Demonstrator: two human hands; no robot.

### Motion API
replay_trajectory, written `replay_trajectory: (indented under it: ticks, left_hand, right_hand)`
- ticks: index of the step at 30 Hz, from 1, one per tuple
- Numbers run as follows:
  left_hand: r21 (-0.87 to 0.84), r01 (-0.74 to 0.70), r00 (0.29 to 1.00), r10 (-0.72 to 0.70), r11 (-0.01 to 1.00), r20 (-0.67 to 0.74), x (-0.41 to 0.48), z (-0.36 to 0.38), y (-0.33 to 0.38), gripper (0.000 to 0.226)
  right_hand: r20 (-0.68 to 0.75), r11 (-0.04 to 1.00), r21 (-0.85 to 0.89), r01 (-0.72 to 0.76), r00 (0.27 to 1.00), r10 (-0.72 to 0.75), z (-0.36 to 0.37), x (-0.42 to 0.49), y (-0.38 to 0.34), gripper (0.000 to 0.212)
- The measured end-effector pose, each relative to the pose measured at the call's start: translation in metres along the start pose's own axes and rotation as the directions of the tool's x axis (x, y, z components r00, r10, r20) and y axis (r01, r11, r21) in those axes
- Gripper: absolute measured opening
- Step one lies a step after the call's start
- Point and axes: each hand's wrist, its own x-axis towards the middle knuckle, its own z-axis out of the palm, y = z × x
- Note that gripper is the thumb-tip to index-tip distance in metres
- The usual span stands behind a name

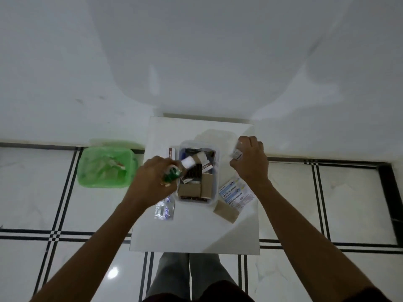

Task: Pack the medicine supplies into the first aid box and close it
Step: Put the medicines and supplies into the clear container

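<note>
A clear plastic first aid box [214,194] stands open on a small white table [196,232], filled with brown cartons and dark packs. My left hand [152,180] holds a green bottle with a white cap [176,170] over the box's left rim. My right hand [250,160], right of the box, grips a small clear packet [237,154]. Antiseptic bandage packs [236,194] and a brown carton [225,211] lie to the right of the box. A silver blister strip [164,211] lies at its left, and a white and brown carton [171,152] sits behind it.
A green plastic bin [104,166] with a liner stands on the tiled floor left of the table. A white wall rises just behind the table. My legs [189,277] are at the table's near edge.
</note>
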Motion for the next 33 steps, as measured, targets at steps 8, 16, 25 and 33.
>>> replay_trajectory:
  ticks: [8,16,25,33]
  left_hand:
    - [0.299,-0.333,0.909,0.220,0.894,0.353,0.019,0.040,0.024,0.051]
    - [0.275,-0.234,0.907,0.108,0.933,0.407,0.015,0.055,0.011,0.041]
    - [-0.158,-0.105,0.957,0.056,0.982,-0.284,0.006,0.043,-0.004,0.013]
    - [-0.360,0.535,0.769,-0.617,0.765,-0.168,0.049,0.035,-0.033,0.021]
  right_hand:
    - [0.040,0.910,0.342,0.234,0.964,-0.263,-0.017,-0.003,-0.063,0.059]
    - [0.164,0.955,-0.040,0.294,0.945,-0.284,0.037,-0.013,-0.082,0.039]
    - [0.073,0.950,-0.027,0.311,0.948,-0.309,0.049,-0.029,-0.072,0.040]
    - [-0.050,0.843,0.501,-0.198,0.965,0.256,0.026,-0.060,-0.050,0.027]
